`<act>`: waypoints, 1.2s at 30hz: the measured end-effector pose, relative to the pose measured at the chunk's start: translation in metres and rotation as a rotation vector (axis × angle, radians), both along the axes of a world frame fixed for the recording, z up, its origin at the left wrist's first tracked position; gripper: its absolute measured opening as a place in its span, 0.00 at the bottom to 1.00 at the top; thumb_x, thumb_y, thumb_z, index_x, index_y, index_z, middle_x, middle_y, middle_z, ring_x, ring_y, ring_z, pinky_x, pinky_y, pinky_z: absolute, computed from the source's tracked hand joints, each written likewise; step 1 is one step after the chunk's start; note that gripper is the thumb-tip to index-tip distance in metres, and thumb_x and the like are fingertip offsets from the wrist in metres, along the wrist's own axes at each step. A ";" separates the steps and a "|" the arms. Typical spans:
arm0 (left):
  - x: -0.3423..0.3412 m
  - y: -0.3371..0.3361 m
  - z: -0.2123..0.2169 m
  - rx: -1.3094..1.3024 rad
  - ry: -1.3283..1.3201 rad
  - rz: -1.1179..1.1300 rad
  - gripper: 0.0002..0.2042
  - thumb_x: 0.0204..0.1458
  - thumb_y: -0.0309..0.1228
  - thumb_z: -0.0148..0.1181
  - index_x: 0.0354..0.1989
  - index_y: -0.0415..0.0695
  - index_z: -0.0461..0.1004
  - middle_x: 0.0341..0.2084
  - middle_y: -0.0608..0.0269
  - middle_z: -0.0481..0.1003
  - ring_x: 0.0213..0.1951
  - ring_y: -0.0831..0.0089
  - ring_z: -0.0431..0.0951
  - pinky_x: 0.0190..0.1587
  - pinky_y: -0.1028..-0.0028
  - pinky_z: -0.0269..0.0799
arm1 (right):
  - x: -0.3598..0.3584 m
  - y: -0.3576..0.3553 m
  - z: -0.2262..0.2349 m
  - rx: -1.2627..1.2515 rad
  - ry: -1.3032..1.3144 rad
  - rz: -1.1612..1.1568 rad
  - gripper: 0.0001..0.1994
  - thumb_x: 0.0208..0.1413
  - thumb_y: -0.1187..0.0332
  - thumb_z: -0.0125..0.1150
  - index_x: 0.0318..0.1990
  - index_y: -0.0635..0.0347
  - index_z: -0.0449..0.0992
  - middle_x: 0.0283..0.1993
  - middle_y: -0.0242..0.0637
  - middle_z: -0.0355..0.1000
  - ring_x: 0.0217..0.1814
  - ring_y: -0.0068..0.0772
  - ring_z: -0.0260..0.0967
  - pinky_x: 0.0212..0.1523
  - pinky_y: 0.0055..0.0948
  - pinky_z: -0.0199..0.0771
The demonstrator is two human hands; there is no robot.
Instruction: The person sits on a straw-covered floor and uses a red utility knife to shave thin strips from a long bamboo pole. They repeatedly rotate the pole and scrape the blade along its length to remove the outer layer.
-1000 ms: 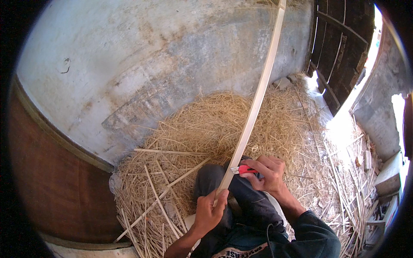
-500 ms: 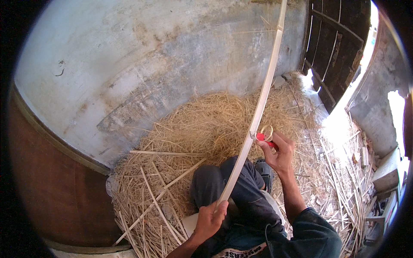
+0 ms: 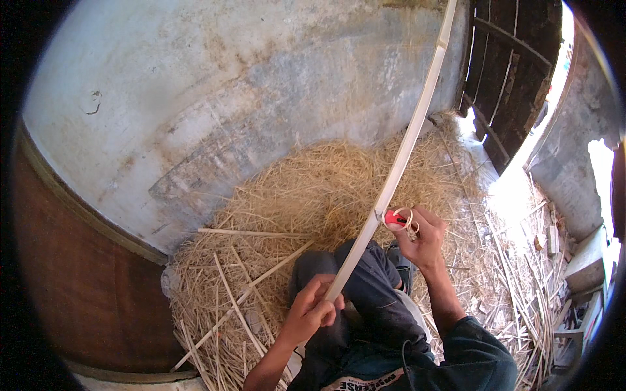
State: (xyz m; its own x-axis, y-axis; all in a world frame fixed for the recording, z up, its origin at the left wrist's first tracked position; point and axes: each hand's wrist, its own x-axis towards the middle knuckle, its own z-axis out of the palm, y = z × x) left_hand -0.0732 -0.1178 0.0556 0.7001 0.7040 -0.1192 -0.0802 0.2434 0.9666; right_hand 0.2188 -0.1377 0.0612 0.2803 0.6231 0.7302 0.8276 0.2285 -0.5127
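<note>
I saw the left hand's [image 3: 315, 305] fingers wrapped round the pale strip's [image 3: 404, 156] lower end, probably steadying it aslant over the knees [image 3: 313, 267], while the right hand's [image 3: 425, 240] fingers gripped a red cutter [image 3: 395, 218], blade meeting the strip, apparently for shaving.
</note>
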 end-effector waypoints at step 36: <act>-0.059 -0.057 -0.028 0.303 0.630 0.169 0.16 0.68 0.42 0.59 0.43 0.39 0.79 0.18 0.67 0.71 0.21 0.80 0.70 0.28 0.72 0.67 | 0.223 0.065 -0.030 0.030 0.306 -0.514 0.23 0.64 0.47 0.64 0.48 0.59 0.86 0.32 0.45 0.81 0.35 0.34 0.78 0.40 0.35 0.74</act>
State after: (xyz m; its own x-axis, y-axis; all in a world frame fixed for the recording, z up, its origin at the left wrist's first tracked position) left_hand -0.1325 -0.1752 0.0277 0.4415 0.8627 -0.2467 0.5021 -0.0097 0.8647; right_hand 0.4415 -0.0722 0.0315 0.7407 0.3320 0.5840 0.6517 -0.1440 -0.7447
